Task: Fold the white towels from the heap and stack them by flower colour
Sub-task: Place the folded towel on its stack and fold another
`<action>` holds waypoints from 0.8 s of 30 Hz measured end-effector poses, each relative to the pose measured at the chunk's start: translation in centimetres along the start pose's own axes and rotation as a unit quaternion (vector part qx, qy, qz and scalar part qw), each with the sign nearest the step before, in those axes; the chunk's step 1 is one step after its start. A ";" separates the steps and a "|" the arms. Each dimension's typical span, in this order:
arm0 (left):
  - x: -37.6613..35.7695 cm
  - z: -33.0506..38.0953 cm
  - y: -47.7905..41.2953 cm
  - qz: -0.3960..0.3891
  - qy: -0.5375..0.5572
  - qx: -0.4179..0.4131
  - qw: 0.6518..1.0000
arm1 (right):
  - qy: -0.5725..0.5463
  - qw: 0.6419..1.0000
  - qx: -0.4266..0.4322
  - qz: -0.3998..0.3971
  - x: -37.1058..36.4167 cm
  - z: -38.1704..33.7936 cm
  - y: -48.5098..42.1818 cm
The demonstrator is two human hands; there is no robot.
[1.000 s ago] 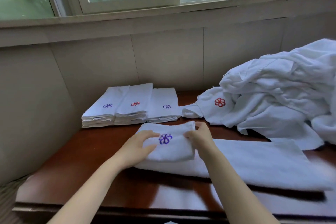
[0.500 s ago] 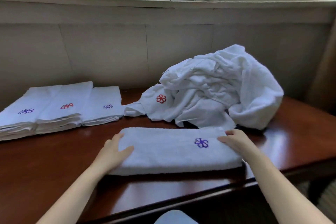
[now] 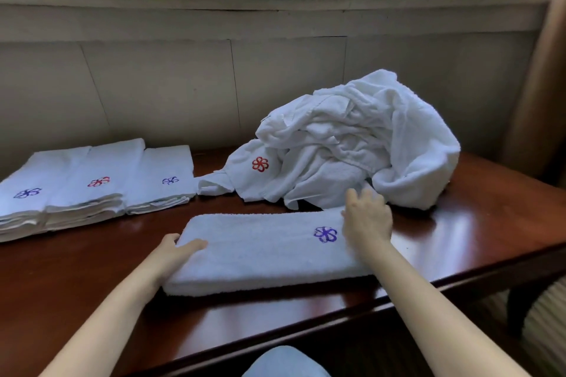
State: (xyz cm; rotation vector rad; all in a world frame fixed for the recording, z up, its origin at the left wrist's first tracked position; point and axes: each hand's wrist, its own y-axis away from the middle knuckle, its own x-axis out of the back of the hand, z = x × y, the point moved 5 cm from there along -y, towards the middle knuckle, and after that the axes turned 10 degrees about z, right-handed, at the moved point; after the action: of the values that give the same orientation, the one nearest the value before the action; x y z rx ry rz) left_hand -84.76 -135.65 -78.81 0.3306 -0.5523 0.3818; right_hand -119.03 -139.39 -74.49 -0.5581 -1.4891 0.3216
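Head view: a folded towel point(image 3: 260, 251) is pressed flat on the table point(image 3: 477, 223) between the left hand point(image 3: 176, 254) and right hand point(image 3: 367, 220), fingers straight on each end. Soft, limp terry is judged; both ends should be pinched before lifting, heap point(image 3: 352, 144) lying beyond the right hand.

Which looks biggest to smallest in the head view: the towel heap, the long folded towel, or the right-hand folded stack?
1. The towel heap.
2. The long folded towel, though it lies nearer the camera, so this is unsure.
3. The right-hand folded stack, clearly smallest.
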 end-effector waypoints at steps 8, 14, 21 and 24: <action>2.2 0.6 -0.9 0.065 0.191 -0.009 0.979 | -0.148 0.938 0.198 -0.242 -3.7 -7.6 2.9; 1.7 -0.3 -1.5 0.231 0.401 0.124 0.878 | -0.187 0.941 0.156 -0.235 -3.5 -9.1 0.6; -3.5 1.1 0.8 0.074 0.285 -0.004 0.956 | -0.303 0.907 0.085 -0.282 -3.6 -8.6 1.4; -2.2 2.0 -1.0 0.068 0.224 -0.043 0.971 | -0.461 0.771 -0.004 -0.439 -2.7 -9.2 2.7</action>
State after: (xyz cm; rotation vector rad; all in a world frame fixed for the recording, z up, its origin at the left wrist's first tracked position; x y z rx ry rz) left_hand -86.98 -137.90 -78.63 0.1155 -0.1471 0.5455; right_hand -109.79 -140.02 -78.14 0.4373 -2.5144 -0.2121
